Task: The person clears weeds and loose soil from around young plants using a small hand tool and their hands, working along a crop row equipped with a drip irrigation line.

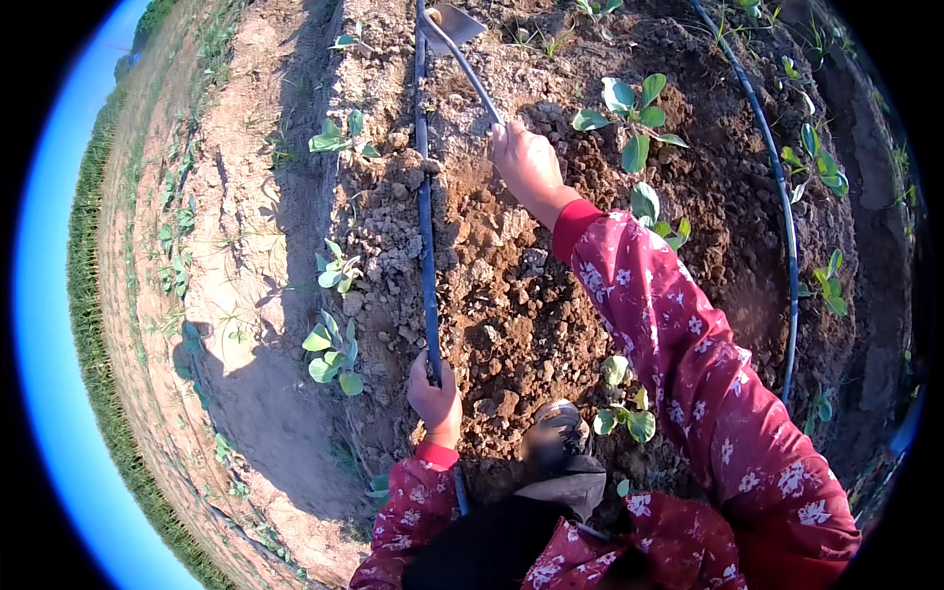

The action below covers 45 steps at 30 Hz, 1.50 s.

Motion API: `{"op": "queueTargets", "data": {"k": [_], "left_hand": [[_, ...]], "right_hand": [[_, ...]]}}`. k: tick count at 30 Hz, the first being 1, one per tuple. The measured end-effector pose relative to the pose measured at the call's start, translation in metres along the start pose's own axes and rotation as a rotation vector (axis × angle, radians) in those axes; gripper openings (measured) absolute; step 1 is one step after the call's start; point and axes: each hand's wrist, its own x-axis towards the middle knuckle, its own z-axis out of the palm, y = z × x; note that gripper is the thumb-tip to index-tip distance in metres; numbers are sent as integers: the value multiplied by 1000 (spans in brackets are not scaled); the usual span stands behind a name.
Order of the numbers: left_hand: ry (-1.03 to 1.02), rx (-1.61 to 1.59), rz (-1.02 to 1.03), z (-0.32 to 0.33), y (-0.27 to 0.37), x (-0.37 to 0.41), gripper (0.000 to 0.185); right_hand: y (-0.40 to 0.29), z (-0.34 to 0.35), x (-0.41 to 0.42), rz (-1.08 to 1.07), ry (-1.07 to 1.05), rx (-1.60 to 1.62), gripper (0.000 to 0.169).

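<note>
My left hand (435, 400) is closed around a dark drip irrigation hose (426, 243) that runs up the soil bed. My right hand (529, 158) grips the handle of a hoe (468, 74), up and to the right of my left hand. The hoe's metal blade (459, 28) lies at the top of the view, beside the hose. Loose brown clods (516, 310) cover the ground between my hands. Broad-leaved seedlings (335, 354) stand left of the hose, and another seedling (634, 118) grows right of my right hand.
A second hose (774, 169) curves along the right side, with more seedlings (830, 284) near it. My shoe (560, 428) rests on the soil below the clods, close to a small plant (627, 420). A sandy furrow (273, 413) and further planted rows lie to the left.
</note>
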Motion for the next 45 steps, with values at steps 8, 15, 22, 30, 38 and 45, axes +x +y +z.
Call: {"op": "queueTargets", "data": {"k": [8,15,22,30,38,45], "left_hand": [[-120,-1,-8,-1,6,4,32],[-160,-38,16,3,11,9,32],[-259,-9,-41,7,20,9,36],[-51,69,177,10,10,39,36],[136,-24,446,94,109,259,24],[-241,479,505,148,137,347,23]], "right_hand": [[14,47,-35,214,-175,129,37],[19,40,-55,283,-169,225,40],[37,17,-79,350,-277,241,45],[38,0,-116,287,-274,203,35],[26,-27,-35,1,-102,122,33],[37,-63,-2,23,-43,49,40]]}}
